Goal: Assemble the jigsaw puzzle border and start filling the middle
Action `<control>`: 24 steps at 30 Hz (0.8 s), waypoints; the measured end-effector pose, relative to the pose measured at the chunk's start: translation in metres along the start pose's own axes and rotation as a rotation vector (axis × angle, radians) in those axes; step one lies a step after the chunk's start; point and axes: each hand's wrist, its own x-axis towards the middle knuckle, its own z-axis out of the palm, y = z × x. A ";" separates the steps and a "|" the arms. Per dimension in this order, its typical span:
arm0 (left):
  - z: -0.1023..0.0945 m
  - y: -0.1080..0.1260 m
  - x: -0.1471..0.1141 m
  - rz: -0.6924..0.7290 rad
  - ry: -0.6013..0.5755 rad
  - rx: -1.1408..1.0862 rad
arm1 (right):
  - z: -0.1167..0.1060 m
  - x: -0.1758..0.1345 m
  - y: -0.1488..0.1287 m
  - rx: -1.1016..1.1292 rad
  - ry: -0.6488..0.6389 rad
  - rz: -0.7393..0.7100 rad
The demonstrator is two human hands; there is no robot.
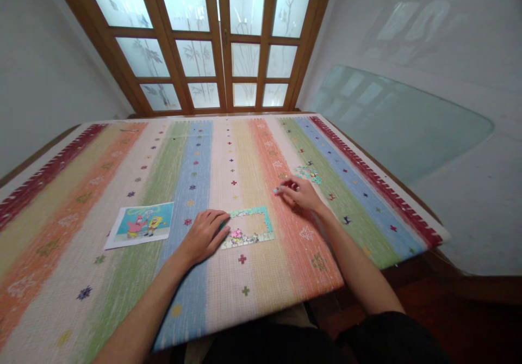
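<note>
A partly assembled jigsaw puzzle (268, 223) lies flat on the striped tablecloth, its teal and pale border joined around an unfilled middle. Pink pieces sit inside its lower left part. My left hand (207, 234) rests on the puzzle's left edge, fingers stretched out and covering that side. To the right of the puzzle, my right hand (299, 192) pinches a small teal puzzle piece (276, 190) between thumb and fingertips, just above the cloth. Beyond that hand is a pile of loose puzzle pieces (310, 174), mostly teal and green.
On the left lies a printed cartoon picture (142, 225) with a pink and a yellow figure. The striped tablecloth (196, 298) covers the large table. Glass-paned wooden doors (222, 54) stand behind it, and a glass panel (399, 113) is on the right wall.
</note>
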 end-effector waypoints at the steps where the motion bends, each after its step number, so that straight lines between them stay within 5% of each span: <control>1: 0.000 0.000 0.000 0.002 0.000 0.000 | 0.007 0.000 -0.009 0.020 -0.030 -0.029; 12: 0.000 0.002 0.000 -0.010 0.003 -0.001 | 0.062 -0.004 -0.089 0.088 -0.292 -0.184; 24: 0.001 0.003 0.000 0.007 0.008 0.032 | 0.087 -0.009 -0.093 0.000 -0.224 -0.223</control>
